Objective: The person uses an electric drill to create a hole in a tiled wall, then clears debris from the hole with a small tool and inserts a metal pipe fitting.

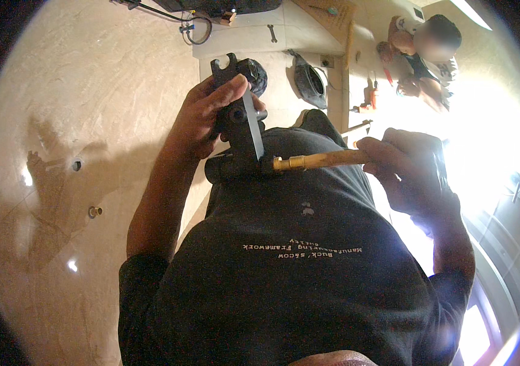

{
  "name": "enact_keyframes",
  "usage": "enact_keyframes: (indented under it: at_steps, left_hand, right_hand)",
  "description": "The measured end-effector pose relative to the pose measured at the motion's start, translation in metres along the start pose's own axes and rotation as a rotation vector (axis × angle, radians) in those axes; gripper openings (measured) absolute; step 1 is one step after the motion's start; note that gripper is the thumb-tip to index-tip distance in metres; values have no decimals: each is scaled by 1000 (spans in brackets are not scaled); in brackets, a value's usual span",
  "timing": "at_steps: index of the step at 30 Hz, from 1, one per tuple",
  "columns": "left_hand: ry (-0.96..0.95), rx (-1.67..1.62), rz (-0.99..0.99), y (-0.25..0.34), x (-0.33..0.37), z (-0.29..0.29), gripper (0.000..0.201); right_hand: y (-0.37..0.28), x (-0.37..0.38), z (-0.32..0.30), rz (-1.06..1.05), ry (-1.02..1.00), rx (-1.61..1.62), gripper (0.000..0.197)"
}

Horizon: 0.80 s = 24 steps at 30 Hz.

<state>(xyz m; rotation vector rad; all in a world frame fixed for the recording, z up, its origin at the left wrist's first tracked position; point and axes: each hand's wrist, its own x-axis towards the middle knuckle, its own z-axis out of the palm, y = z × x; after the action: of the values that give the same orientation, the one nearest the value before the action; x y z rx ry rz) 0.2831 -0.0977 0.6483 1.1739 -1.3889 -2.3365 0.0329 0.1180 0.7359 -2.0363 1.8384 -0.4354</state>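
My left hand [202,116] is wrapped round a black metal part [223,67] with an open, forked end pointing away from me. A flat grey metal strip [252,125] runs along it, its far end under my thumb. At the near end of the part lies a black cylindrical section [229,168] close to my shirt. My right hand [403,171] grips the wooden handle of a tool [333,159]. Its brass-coloured collar [289,163] meets the black part near the strip's lower end. What lies beyond the collar is too dark to make out.
A small spanner [271,33] and a dark ring-shaped part [312,80] lie ahead. Another person [434,61] sits at the far right, near a red-handled tool [374,96]. A dark cable [196,30] loops at the top. A brass-coloured fitting [94,211] is at left.
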Motion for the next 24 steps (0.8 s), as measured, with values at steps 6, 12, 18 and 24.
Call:
enact_keyframes:
  at_steps: [6,12,18,24]
  left_hand:
    - [30,-126,-83,-5,3,-1,44]
    - [28,-99,-106,3,4,-2,44]
    - [24,-166,-161,2,6,-4,40]
    - [26,-171,-135,5,-1,1,40]
  right_hand:
    - [1,12,-13,76,-102,8,22]
    - [1,22,-19,115,-183,43,21]
    - [4,26,-21,175,-255,53,25]
    - [-3,28,-21,147,-234,4,30]
